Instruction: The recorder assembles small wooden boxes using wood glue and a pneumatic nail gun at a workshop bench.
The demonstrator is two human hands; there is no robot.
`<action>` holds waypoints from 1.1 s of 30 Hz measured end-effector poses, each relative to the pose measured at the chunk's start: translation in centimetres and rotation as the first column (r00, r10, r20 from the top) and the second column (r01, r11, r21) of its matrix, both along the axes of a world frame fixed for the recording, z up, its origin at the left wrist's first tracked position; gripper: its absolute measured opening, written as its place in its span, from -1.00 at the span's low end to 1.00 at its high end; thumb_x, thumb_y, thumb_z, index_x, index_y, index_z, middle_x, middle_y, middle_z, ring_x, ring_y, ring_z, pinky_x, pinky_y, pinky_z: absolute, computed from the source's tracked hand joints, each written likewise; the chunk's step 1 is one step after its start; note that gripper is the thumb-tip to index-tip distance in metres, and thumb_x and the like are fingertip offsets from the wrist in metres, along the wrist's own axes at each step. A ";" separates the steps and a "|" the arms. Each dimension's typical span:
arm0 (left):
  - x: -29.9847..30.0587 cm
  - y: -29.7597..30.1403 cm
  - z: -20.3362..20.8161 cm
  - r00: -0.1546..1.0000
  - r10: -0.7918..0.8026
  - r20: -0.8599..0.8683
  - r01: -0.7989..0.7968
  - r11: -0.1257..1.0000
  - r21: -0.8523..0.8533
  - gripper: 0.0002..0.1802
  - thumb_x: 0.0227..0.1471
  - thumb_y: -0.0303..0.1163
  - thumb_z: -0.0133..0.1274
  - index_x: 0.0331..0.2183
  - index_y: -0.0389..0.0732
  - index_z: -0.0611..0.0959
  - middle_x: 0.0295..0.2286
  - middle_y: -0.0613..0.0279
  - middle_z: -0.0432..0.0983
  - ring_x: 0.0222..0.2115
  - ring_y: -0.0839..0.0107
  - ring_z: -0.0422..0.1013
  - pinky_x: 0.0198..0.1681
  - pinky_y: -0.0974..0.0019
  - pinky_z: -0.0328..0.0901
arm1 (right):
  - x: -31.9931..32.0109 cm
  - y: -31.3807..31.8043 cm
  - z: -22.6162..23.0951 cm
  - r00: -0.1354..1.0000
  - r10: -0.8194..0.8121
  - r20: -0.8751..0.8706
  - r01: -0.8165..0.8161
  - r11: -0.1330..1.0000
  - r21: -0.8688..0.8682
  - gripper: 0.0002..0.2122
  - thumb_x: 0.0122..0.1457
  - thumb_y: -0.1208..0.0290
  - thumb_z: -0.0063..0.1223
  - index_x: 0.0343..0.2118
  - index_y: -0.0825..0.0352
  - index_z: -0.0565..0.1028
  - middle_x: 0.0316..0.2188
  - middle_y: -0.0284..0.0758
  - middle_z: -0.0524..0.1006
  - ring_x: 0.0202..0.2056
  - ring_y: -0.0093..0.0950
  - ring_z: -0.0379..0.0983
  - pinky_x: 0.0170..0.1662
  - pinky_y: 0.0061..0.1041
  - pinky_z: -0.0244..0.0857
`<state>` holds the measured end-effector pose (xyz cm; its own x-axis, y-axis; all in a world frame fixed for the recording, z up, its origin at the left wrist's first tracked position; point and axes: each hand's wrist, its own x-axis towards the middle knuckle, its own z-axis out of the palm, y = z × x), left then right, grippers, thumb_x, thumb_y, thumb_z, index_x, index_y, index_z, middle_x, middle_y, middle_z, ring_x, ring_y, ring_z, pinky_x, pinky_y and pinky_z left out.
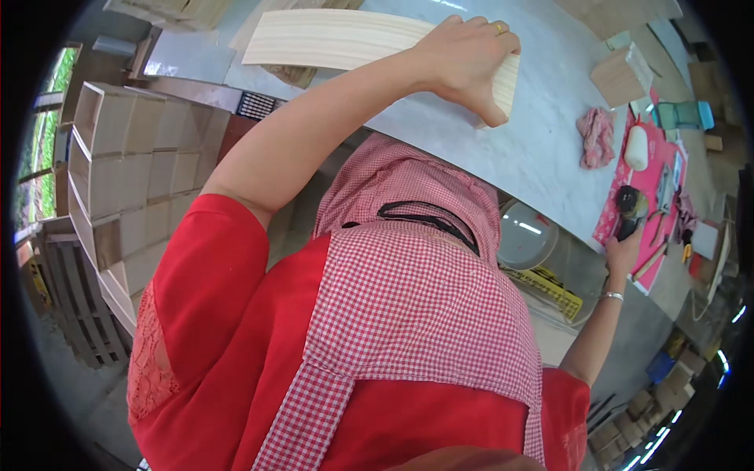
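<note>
My left hand (467, 67) is closed over the right end of a long pale wooden board (330, 38) on the white worktop. A short wooden piece (506, 85) shows at that end, beside my fingers; my hand hides how the two meet. At the table's right side, my right hand (623, 253) is wrapped around the handle of a power drill (628, 202) with a black round front and an olive body. The drill is over a pink patterned cloth (648, 184). A white bottle-shaped item (636, 149) lies near it.
A crumpled pink rag (597, 137) and a wooden block (622, 76) sit right of the board. A teal container (682, 115) and several hand tools (664, 196) lie at far right. Stacked wooden boxes (133, 157) stand left. The worktop's front edge (471, 169) runs before me.
</note>
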<state>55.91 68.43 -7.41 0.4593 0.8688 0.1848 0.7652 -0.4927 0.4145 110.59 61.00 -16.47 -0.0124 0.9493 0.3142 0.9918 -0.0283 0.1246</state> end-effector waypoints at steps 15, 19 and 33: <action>-0.3 0.2 -0.7 0.998 -0.049 -0.028 0.051 0.995 0.085 0.01 -0.48 0.16 0.41 -0.02 -0.28 0.53 -0.07 0.07 0.48 0.02 0.18 0.35 0.01 0.13 0.24 | -20.0 2.2 18.7 0.839 0.135 -0.526 -0.330 0.896 -0.296 -0.78 0.09 0.49 0.20 -0.22 0.48 0.54 -0.32 -0.24 0.63 -0.30 -0.50 0.57 -0.27 -0.45 0.42; 0.0 0.1 -0.7 0.999 -0.029 -0.016 0.030 0.998 0.062 0.03 -0.51 0.18 0.44 -0.03 -0.28 0.55 -0.07 0.07 0.49 0.03 0.18 0.36 0.02 0.13 0.24 | -26.0 2.6 20.8 0.751 0.266 -0.605 -0.507 0.818 -0.270 -0.69 -0.01 0.49 0.37 -0.21 0.48 0.54 -0.29 -0.25 0.64 -0.24 -0.48 0.58 -0.19 -0.44 0.44; -1.0 -0.6 1.9 0.994 -0.092 0.053 0.094 0.995 -0.045 -0.16 -0.43 -0.04 0.42 -0.16 -0.40 0.50 -0.14 -0.11 0.44 -0.04 0.01 0.35 0.00 0.06 0.25 | -28.5 5.1 21.7 0.740 0.313 -0.595 -0.616 0.671 -0.413 -0.62 -0.07 0.51 0.44 -0.18 0.48 0.54 -0.22 -0.20 0.64 -0.21 -0.44 0.59 -0.13 -0.44 0.44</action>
